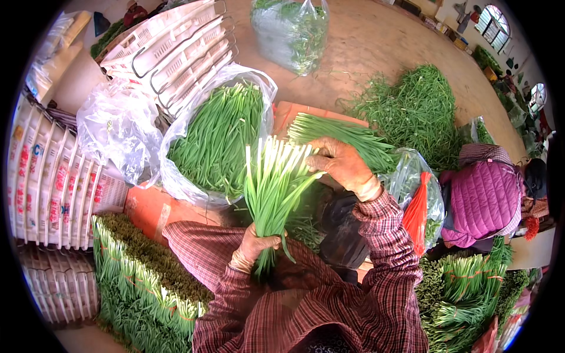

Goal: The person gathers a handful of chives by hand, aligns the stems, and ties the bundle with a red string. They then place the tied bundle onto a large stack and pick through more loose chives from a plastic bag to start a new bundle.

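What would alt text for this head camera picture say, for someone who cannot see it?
A person's left hand grips a bunch of green stalks while the right hand touches its pale cut ends. More stalks fill a clear plastic bag behind, and tied bundles lie stacked at left.

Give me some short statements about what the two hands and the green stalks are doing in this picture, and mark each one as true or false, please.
1. The left hand grips a bunch of green stalks near its lower end. True.
2. The right hand rests in the person's lap. False: it is at the pale cut ends on top of the bunch.
3. A clear plastic bag beside the bunch holds more green stalks. True.
4. The white crates are filled with stalks. False: they are stacked and look empty.
5. A person in a purple quilted jacket is at the right of the picture. True.
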Available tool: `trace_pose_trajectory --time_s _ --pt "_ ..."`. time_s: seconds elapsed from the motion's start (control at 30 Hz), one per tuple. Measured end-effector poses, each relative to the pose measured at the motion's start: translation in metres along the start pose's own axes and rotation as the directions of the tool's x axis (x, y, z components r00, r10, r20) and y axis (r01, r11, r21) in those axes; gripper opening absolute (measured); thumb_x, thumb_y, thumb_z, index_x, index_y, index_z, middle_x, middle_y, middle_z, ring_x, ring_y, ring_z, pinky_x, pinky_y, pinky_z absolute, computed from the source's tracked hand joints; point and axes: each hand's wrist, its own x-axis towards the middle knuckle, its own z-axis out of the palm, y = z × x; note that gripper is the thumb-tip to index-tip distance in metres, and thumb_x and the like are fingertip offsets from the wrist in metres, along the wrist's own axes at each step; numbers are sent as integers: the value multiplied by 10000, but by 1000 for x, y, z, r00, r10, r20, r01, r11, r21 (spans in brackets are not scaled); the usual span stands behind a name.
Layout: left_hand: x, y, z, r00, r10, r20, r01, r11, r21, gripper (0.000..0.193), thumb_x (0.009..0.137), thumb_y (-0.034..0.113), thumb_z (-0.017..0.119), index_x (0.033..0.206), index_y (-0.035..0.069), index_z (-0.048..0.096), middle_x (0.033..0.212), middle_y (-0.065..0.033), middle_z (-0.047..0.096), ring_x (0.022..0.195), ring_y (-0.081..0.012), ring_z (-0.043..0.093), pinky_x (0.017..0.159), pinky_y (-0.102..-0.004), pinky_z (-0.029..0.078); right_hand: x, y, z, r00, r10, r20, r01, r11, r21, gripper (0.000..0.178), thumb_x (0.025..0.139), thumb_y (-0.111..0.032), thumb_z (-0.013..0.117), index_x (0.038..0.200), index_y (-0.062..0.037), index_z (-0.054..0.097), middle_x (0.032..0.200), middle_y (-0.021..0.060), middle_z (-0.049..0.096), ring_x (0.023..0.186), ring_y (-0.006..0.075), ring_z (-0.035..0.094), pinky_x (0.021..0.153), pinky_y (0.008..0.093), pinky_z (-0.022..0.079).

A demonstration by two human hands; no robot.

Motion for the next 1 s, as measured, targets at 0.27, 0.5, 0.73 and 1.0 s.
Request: trace_pose_trajectory --time_s 0.27,0.5,0.73,1.0 --pt "9 -1 7 999 29 27 -28 999 -25 372 857 -38 718 1213 -9 613 1049 -144 718 788 -170 665 670 -287 565 -14 -18 -3 983 -167 -74 174 979 103 336 991 -85 632 1310 13 599 937 34 686 853 101 635 825 263 519" --pt "1 -1 1 1000 18 -4 -18 999 -41 365 857 -30 720 1206 -7 616 1037 -142 720 763 -166 660 671 -289 564 -35 -37 -30 962 -249 -114 255 966 43 266 1005 -87 611 1255 -11 660 917 26 690 857 97 634 816 252 509" --pt "0 -1 2 1000 8 -3 -8 998 -69 394 844 -23 725 1220 -4 612 1014 -141 722 720 -168 656 644 -280 550 -40 6 12 989 -132 -63 144 950 278 274 975 -29 648 1248 -14 667 985 49 701 865 116 647 781 263 539" --pt "-3 -1 4 997 -16 70 19 998 -52 463 842 9 752 1277 -1 594 1048 -131 716 775 -164 660 670 -285 563 -24 20 16 985 -169 24 151 926 345 139 960 -53 673 1084 7 691 870 49 679 752 121 625 704 262 523"
